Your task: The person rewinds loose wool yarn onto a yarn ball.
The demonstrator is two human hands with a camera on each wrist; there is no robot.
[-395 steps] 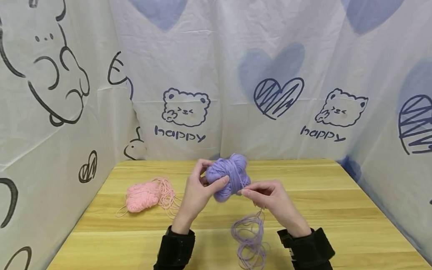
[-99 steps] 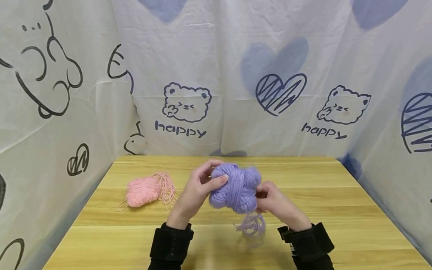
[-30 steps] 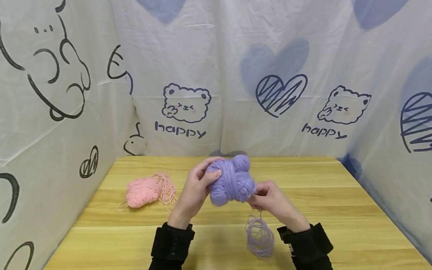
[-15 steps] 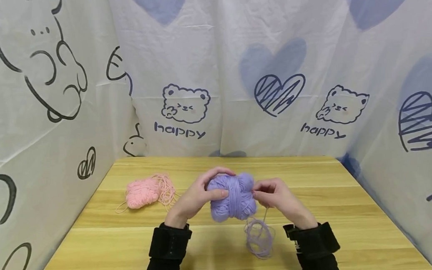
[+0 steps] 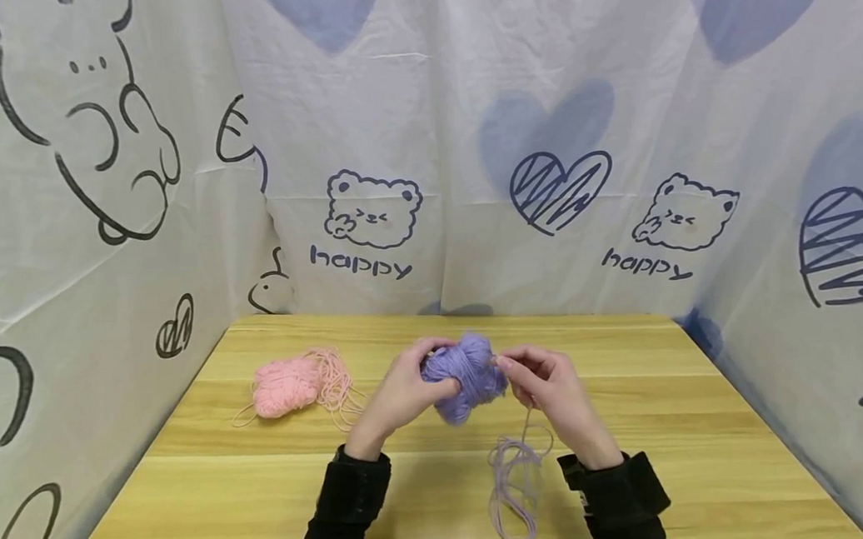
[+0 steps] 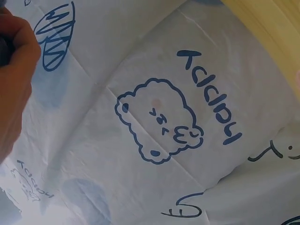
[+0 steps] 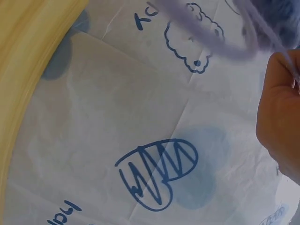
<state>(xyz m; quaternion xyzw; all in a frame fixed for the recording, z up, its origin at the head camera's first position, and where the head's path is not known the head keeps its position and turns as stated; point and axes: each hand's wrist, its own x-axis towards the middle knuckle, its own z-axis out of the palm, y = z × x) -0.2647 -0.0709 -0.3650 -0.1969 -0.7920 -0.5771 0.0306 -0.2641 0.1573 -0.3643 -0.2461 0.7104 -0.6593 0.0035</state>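
Observation:
A purple skein of yarn [image 5: 469, 375], bound round its middle by wraps of its own strand, is held up over the table by my left hand [image 5: 408, 388], thumb across its near face. My right hand [image 5: 552, 386] pinches the yarn strand at the skein's right side. Below that hand a loose looped bundle of purple yarn [image 5: 513, 497] hangs down. In the right wrist view, a blurred purple strand [image 7: 234, 47] runs past my right hand [image 7: 281, 108], with the skein [image 7: 276, 23] behind. The left wrist view catches only part of my left hand [image 6: 16, 79].
On the left of the wooden table [image 5: 267, 498] lies a pink skein of yarn [image 5: 285, 387], with loose pink strands [image 5: 334, 385] spilling to its right. White printed cloth [image 5: 475, 241] walls in the back and both sides.
Since half a second ago the purple skein has turned and tilted in my left hand. My right hand has shifted slightly, and the hanging loops stretch lower. The pink skein stays put.

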